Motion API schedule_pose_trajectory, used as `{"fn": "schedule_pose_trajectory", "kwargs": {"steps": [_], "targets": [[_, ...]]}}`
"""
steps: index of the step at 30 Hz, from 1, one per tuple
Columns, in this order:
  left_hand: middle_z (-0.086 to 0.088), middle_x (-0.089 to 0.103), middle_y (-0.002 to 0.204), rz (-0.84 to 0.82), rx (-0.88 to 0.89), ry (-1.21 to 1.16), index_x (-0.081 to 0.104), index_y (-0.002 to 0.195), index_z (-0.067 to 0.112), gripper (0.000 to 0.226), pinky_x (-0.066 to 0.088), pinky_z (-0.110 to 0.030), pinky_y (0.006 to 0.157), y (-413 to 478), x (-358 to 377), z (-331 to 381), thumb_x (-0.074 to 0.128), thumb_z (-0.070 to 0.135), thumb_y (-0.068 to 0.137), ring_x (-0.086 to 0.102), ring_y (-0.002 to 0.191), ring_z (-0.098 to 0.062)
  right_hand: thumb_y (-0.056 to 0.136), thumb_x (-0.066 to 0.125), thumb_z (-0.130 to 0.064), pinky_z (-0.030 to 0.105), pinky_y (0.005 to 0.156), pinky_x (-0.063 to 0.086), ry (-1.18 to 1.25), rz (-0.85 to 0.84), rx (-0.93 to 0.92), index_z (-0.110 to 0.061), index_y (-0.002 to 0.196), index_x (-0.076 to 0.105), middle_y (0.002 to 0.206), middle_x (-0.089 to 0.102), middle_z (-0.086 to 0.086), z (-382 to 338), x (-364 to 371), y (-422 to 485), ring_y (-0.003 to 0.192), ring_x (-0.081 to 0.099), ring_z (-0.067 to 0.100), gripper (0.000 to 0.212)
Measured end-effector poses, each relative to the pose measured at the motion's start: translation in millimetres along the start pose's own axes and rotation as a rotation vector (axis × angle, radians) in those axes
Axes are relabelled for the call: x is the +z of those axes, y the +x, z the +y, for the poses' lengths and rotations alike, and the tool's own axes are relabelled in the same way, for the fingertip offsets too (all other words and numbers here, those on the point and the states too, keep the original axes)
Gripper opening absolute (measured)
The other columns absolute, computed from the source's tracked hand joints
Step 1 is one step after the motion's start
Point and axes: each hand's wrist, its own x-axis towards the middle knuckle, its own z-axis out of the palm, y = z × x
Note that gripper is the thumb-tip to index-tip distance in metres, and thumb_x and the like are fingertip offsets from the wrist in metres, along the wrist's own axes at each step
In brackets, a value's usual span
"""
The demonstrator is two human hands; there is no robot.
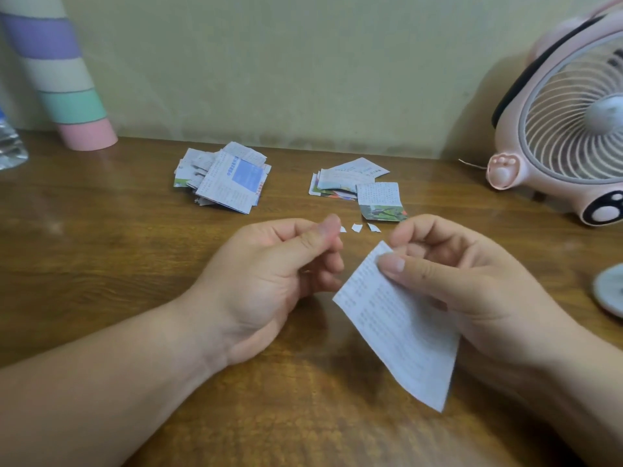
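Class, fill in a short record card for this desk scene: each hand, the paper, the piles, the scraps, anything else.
Right hand: pinches printed paper sheet near its top corner
Left hand: fingers curled, thumb on forefinger; contents unclear
Paper piles: left pile and right pile, behind the hands
Scraps: three, on the table
Far right: pink fan
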Motion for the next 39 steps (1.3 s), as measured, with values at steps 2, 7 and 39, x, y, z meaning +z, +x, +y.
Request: {"fn": "schedule_pose_trajectory", "kwargs": {"steps": [2,7,39], "targets": [[-0.007,0.070,0.074,-0.009,0.082,0.112,0.075,0.076,0.011,0.019,0.054,-0.022,0.062,0.6,-1.9,-2.3,0.065,0.025,0.083,0.059,0.066,-0.016,0.075,0.069,0.009,0.022,0.044,0.050,0.124,-0.035,0.086,-0.011,0.091,0.060,0.064,0.067,0.008,-3.2,2.6,-1.4,0.049,0.064,0.015,0.026],[0.001,0.069,0.115,-0.168,0.350,0.381,0.064,0.128,0.026,0.054,0.056,-0.034,0.083,-4.0,-1.1,-7.1,0.078,0.006,0.079,0.064,0.093,-0.012,0.071,0.072,-0.002,0.029,0.054,0.057,0.242,-0.092,0.235,-0.016,0.084,0.068,0.075,0.068,0.013,-3.7,-4.2,2.8,0.060,0.069,0.022,0.019],[0.010,0.073,0.076,0.158,0.456,0.643,0.077,0.078,0.027,0.012,0.047,-0.011,0.064,-14.5,11.6,-1.0,0.074,0.021,0.087,0.067,0.073,-0.004,0.093,0.062,-0.020,0.027,0.048,0.042,-1.017,0.131,0.035,-0.013,0.075,0.068,0.067,0.070,0.002,6.3,2.2,-2.0,0.049,0.052,0.011,0.020]]}}
